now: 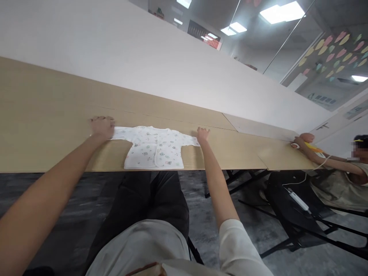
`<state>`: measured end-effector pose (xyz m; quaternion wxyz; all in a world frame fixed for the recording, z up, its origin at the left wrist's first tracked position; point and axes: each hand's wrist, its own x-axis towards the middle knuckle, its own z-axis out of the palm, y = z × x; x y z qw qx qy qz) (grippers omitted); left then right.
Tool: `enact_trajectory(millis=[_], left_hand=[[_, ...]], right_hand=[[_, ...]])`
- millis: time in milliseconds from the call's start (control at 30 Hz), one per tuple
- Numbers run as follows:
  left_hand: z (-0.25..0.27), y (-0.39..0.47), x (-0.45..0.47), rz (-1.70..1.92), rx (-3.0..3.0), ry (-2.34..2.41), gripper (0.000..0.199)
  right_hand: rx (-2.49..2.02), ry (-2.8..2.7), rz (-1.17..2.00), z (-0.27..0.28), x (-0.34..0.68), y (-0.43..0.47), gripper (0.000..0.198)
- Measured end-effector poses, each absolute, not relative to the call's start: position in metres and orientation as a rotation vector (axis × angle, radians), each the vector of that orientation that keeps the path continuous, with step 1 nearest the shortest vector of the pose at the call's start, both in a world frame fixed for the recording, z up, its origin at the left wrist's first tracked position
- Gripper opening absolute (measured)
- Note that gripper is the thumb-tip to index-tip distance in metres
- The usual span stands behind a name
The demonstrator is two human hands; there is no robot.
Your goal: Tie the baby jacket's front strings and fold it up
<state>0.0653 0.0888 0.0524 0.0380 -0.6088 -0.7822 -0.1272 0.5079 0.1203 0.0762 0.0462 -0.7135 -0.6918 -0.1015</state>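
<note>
White with small printed figures, the baby shirt (155, 147) lies spread flat at the frame's centre, its hem along the near edge of the tan table (51, 122). From my remote view, the left hand (102, 127), blurred, hides one sleeve's end and the right hand (203, 135) hides the other; I cannot tell whether either pinches the cloth or only presses it. The prints are too small for me to identify. Another person (336, 189), cut off at the right edge, partly hides a doll (307, 137) from me.
</note>
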Motion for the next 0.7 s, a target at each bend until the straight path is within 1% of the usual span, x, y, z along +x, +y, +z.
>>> enact_trajectory(millis=[67, 167, 233, 300, 467, 700], left_hand=[[0.055, 0.089, 0.098, -0.539, -2.005, -2.257, 0.048], [0.052, 0.092, 0.159, -0.63, -2.275, -2.119, 0.04], [0.045, 0.096, 0.195, -0.653, -2.368, -2.18, 0.036], [0.035, 0.101, 0.218, -0.683, -2.392, -2.223, 0.034], [0.014, 0.111, 0.224, -0.901, -2.26, -2.332, 0.031], [0.006, 0.108, 0.219, -1.037, -2.322, -2.219, 0.03]], right_hand=[[-2.097, -2.073, -0.264, 0.075, 0.478, 0.116, 0.044], [-1.837, -2.2, -0.037, 0.066, 0.421, 0.112, 0.037], [-1.695, -2.241, 0.118, 0.055, 0.384, 0.111, 0.032], [-1.654, -2.239, 0.206, 0.041, 0.358, 0.111, 0.03], [-1.669, -2.117, 0.284, 0.018, 0.342, 0.112, 0.035], [-1.575, -1.947, 0.362, 0.009, 0.348, 0.11, 0.024]])
